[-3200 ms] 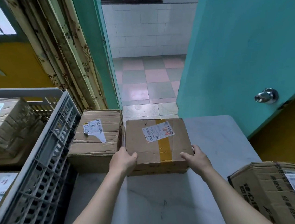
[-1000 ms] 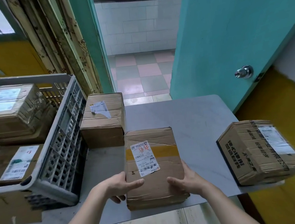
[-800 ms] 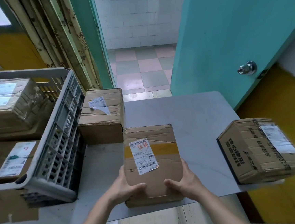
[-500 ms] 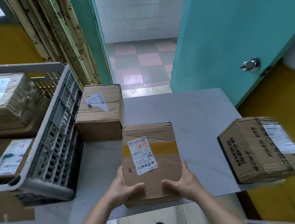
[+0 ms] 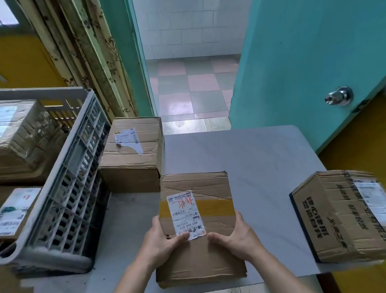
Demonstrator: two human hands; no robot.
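"Cardboard box, where is it?"

"On the grey table, flat, at the near edge and about midway along it. Its near end reaches that edge. Its long side runs away from me, and the shipping label is on top, across a band of yellow tape."

"And your fingers?"

"Both sets are clasped on it. My left hand grips the left side, with the thumb lying over the label's near corner. My right hand grips the right side, with the thumb flat on the lid."

"What's around it?"

"A second box stands just beside its far left corner, towards the table's left edge. That one sits against a grey crate holding more parcels. A third box is well apart, at the right edge near the near right corner, hanging over it. Beyond the far edge a teal door stands open."
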